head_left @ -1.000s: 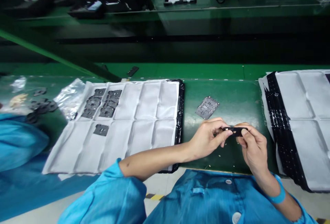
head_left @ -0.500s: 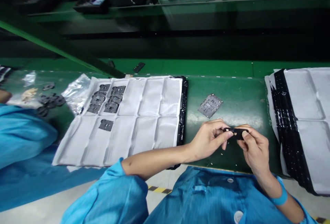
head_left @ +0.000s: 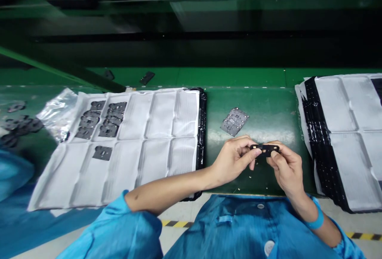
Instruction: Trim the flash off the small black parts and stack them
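Observation:
Both my hands hold one small flat black part (head_left: 266, 148) over the green bench (head_left: 268, 104), near its front edge. My left hand (head_left: 235, 158) pinches the part's left end with thumb and fingers. My right hand (head_left: 285, 167) pinches its right end. Just beyond my hands a grey sheet of small square pieces (head_left: 234, 121) lies on the bench. To the left is a black tray covered with white padded sheet (head_left: 125, 139); several dark flat parts (head_left: 101, 119) lie in its far-left pockets.
A stack of black trays with white sheets (head_left: 343, 131) stands at the right. A crumpled clear bag (head_left: 58, 111) and loose dark parts (head_left: 18, 121) lie at the left. A small black piece (head_left: 147, 77) lies on the far strip. Another person's blue sleeve (head_left: 12, 171) shows at left.
My hands keep their pinch on the black part and have hardly moved. The view has swung slightly to the right and down, so everything sits further left in the picture.

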A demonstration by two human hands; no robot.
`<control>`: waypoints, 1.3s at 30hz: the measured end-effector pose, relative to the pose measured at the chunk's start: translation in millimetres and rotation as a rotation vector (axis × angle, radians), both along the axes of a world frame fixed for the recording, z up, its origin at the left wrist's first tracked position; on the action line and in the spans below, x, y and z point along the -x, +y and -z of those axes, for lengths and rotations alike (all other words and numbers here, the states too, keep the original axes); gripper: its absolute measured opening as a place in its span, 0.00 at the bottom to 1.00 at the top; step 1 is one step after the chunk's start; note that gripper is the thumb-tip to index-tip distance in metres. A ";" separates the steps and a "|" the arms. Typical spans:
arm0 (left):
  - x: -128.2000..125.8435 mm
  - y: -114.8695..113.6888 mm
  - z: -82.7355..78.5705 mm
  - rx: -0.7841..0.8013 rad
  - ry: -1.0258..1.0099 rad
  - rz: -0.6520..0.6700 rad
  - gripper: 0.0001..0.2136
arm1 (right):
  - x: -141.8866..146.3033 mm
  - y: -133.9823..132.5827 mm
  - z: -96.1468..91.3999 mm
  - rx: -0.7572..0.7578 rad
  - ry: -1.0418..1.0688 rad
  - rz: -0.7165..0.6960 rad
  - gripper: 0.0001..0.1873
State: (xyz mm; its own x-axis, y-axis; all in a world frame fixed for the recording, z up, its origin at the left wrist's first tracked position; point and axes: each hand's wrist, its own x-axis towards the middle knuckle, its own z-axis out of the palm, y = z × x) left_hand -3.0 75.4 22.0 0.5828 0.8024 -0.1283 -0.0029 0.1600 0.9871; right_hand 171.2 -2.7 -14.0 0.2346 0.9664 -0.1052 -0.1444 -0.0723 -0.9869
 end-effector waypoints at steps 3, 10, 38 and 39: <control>-0.2 0.1 1.3 -0.039 0.004 -0.003 0.17 | -1.0 0.9 -1.6 0.010 0.032 -0.004 0.11; 1.2 -1.0 3.2 -0.091 0.032 0.006 0.17 | -1.9 3.8 -3.0 0.010 0.021 0.013 0.12; -2.1 7.3 -7.2 -0.175 0.018 0.028 0.10 | -13.4 6.0 -34.2 -0.183 -0.617 -0.118 0.09; -2.6 7.3 -6.7 -0.185 0.016 0.023 0.10 | -13.4 5.7 -34.3 -0.189 -0.614 -0.117 0.09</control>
